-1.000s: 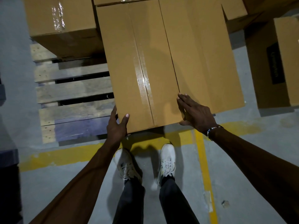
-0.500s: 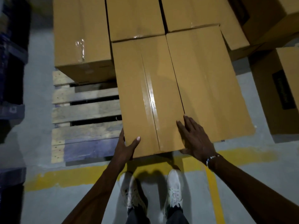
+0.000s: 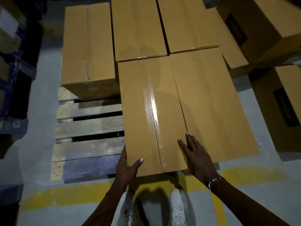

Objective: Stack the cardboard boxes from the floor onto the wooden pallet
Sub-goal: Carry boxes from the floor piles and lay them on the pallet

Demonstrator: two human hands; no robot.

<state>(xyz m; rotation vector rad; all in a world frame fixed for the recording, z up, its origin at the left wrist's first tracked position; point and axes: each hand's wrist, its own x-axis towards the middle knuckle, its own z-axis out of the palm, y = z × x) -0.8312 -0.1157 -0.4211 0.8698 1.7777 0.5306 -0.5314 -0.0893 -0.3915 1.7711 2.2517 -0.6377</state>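
Observation:
A taped cardboard box (image 3: 151,111) lies at the near middle of the wooden pallet (image 3: 88,126), flush against a box to its right (image 3: 211,103). My left hand (image 3: 127,165) grips its near left corner, thumb on top. My right hand (image 3: 195,155) lies flat on its near right edge, fingers spread over the seam between the two boxes. Behind them are two more boxes (image 3: 138,26), (image 3: 187,23). A lower box (image 3: 88,46) sits on the pallet's far left.
More cardboard boxes (image 3: 280,108) stand on the grey floor at the right and far right (image 3: 260,26). Yellow floor lines (image 3: 65,196) run in front of the pallet by my white shoes (image 3: 177,207). Dark blue racking (image 3: 14,79) lines the left.
The view has tilted up, so the boxes sit lower in frame and more far boxes show. Both hands stay on the near box's front edge, the right one slightly further onto its top.

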